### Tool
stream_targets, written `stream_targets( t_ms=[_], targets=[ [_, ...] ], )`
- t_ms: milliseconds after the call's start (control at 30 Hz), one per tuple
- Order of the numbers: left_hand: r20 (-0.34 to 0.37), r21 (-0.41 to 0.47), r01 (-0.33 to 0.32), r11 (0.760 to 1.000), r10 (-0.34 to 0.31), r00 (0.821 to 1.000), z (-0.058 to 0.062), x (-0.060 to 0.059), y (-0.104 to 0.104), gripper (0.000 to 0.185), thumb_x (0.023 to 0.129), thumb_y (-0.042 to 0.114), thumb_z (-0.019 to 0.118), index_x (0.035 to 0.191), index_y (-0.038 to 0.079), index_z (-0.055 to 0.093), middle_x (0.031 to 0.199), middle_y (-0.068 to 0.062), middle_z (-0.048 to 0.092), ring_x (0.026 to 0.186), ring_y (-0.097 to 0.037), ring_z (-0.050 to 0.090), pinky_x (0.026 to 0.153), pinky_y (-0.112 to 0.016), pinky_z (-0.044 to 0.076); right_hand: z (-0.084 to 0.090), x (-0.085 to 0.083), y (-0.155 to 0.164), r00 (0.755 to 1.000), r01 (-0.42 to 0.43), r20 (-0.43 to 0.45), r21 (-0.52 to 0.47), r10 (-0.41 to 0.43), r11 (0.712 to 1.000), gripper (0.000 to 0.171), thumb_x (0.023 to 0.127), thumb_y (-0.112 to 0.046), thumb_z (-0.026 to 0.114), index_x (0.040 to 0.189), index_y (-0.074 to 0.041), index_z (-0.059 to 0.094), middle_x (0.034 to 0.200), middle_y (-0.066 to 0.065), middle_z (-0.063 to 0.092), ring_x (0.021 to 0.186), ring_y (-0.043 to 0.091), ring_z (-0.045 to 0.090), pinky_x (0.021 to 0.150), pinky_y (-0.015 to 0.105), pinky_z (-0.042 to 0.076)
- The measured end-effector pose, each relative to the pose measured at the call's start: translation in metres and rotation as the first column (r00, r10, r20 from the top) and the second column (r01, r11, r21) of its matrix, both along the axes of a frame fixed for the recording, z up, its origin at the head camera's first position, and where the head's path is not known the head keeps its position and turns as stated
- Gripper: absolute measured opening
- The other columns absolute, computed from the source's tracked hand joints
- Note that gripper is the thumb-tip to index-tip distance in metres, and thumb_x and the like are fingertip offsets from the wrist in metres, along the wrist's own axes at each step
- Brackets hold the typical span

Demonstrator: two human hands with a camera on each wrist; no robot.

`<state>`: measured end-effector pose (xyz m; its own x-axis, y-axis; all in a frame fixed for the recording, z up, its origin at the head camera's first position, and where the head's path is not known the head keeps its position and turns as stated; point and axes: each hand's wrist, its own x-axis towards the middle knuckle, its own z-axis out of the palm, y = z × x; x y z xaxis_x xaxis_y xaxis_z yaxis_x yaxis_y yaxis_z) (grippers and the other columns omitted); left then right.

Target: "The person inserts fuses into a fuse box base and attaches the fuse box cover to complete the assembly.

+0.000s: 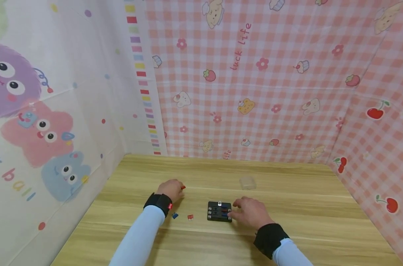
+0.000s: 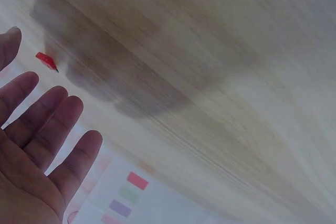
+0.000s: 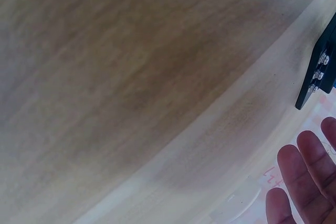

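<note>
A small black fuse block (image 1: 219, 211) lies on the wooden table (image 1: 288, 192); its edge with screw terminals shows in the right wrist view (image 3: 320, 72). My right hand (image 1: 249, 212) rests just right of the block, fingers relaxed (image 3: 307, 182) and holding nothing. My left hand (image 1: 169, 189) hovers at the table's left, its fingers spread and straight (image 2: 37, 145). A tiny red fuse (image 1: 183, 187) lies on the wood just beyond its fingertips (image 2: 46, 61), apart from them. Nearer me lie a blue fuse (image 1: 175, 215) and another red fuse (image 1: 190, 217).
A clear plastic cover (image 1: 247, 182) sits behind the block, toward the back of the table. Patterned cloth walls (image 1: 254, 92) close in the table on the left, back and right. Bare wood stretches to the right of my right hand.
</note>
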<state>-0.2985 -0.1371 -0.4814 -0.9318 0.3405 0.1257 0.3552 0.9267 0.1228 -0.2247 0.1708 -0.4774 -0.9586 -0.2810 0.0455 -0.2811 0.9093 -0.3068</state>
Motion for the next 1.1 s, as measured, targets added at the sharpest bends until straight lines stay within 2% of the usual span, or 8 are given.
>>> stream_targets(
  t_ms=[267,367,533,567,767,967,1100],
  targets=[
    [-0.061,-0.016,0.024,1.0,-0.024,0.998,-0.005,-0.001,0.007,0.014,0.086,0.015,0.074,0.077,0.007,0.066,0.072,-0.004,0.058,0.068,-0.02,0.057,0.065,-0.041,0.052,0.0,0.001,0.001,1.0,-0.009,0.013,-0.021,0.009,1.0,0.04,0.083,-0.047,0.077,0.107,-0.015,0.073,0.099,0.0,0.068,0.089,0.021,0.063,0.08,0.045,0.05],
    [-0.098,-0.025,0.031,0.999,-0.034,0.995,-0.008,-0.002,0.009,0.013,0.086,0.012,0.072,0.076,0.005,0.066,0.073,-0.006,0.057,0.069,-0.023,0.058,0.063,-0.042,0.052,0.0,0.001,0.001,1.0,-0.011,0.01,-0.015,0.011,1.0,0.04,0.083,-0.047,0.077,0.107,-0.014,0.073,0.099,0.0,0.068,0.09,0.022,0.064,0.081,0.046,0.05],
    [-0.089,-0.07,-0.003,0.998,-0.003,0.996,-0.005,0.0,0.016,0.014,0.089,0.015,0.071,0.084,0.002,0.069,0.079,-0.009,0.056,0.076,-0.026,0.06,0.066,-0.043,0.054,-0.001,0.001,0.002,1.0,-0.016,-0.008,-0.004,0.016,1.0,0.041,0.083,-0.048,0.077,0.106,-0.014,0.074,0.098,0.0,0.068,0.089,0.021,0.064,0.079,0.045,0.051],
    [-0.063,-0.076,-0.018,0.997,0.014,0.998,-0.002,0.002,0.018,0.014,0.09,0.014,0.071,0.085,0.001,0.07,0.081,-0.01,0.056,0.078,-0.027,0.06,0.069,-0.043,0.055,-0.001,0.001,0.002,1.0,-0.016,-0.012,-0.004,0.016,1.0,0.041,0.083,-0.048,0.077,0.106,-0.014,0.074,0.098,0.0,0.068,0.088,0.021,0.064,0.079,0.045,0.051],
    [-0.043,-0.121,-0.041,0.992,0.036,0.998,-0.007,0.001,0.019,0.008,0.092,0.009,0.068,0.09,0.002,0.072,0.088,-0.011,0.057,0.083,-0.026,0.058,0.071,-0.043,0.055,-0.001,0.002,0.002,1.0,-0.01,-0.016,-0.006,0.01,1.0,0.042,0.082,-0.049,0.077,0.105,-0.014,0.074,0.098,0.0,0.069,0.089,0.022,0.064,0.079,0.044,0.051],
    [-0.031,-0.112,-0.028,0.993,0.024,0.999,-0.009,0.001,0.019,0.007,0.092,0.009,0.069,0.089,0.003,0.072,0.087,-0.01,0.057,0.083,-0.026,0.058,0.071,-0.043,0.055,-0.001,0.002,0.001,1.0,-0.009,-0.01,-0.007,0.009,1.0,0.042,0.082,-0.049,0.077,0.105,-0.014,0.075,0.097,-0.001,0.068,0.087,0.021,0.064,0.079,0.044,0.051],
    [-0.081,-0.092,-0.002,0.996,-0.005,0.997,-0.011,0.001,0.018,0.011,0.088,0.014,0.074,0.084,0.005,0.072,0.078,-0.006,0.055,0.075,-0.022,0.059,0.066,-0.04,0.054,-0.001,0.002,0.001,1.0,-0.01,-0.015,-0.009,0.01,1.0,0.042,0.081,-0.049,0.077,0.104,-0.014,0.075,0.096,-0.001,0.068,0.086,0.021,0.064,0.078,0.044,0.051]
  ],
)
